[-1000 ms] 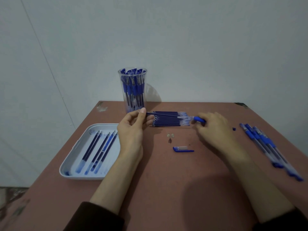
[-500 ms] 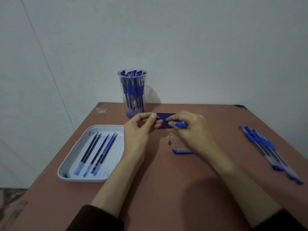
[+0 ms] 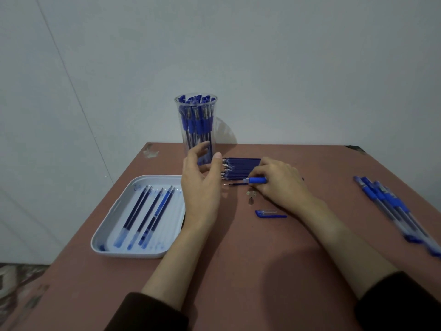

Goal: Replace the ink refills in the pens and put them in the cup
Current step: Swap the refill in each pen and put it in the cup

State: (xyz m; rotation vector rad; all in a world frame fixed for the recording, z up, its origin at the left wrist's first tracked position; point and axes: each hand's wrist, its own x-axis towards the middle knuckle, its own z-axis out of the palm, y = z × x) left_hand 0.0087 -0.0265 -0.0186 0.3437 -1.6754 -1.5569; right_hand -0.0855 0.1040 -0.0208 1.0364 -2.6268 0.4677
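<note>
A brown table (image 3: 238, 271) seen from above, from the viewpoint of the person working at it.

At the far left sits a white tray (image 3: 102, 235) holding several used refills (image 3: 143, 211), laid side by side - most likely the discard spot, kept apart from the fresh stock.

Just right of the tray, the left hand (image 3: 201, 185) hovers above the table, fingers loosely spread and grasping nothing. Behind it, at the table's back edge, stands a clear cup (image 3: 179, 103) packed with capped pens (image 3: 195, 123), out of the way of the work.

Right of the cup lies a stack of fresh refills (image 3: 241, 168), tips pointing left, within easy reach of both hands. In front of it a single refill (image 3: 235, 184) lies on the table, its tip pointing left, its other end running toward the pen barrel (image 3: 257, 180) (whether it is already inside cannot be told). The right hand (image 3: 279, 185) grasps that barrel, fingers curled around it, blue grip section pointing left - a judgement: the new refill is about to be fitted.

Near the right hand are small metal parts (image 3: 251, 198) and a blue cap (image 3: 269, 214), apparently set aside for reassembly.

At the far right, a row of pens (image 3: 391, 206) waits, well apart from the cup.
</note>
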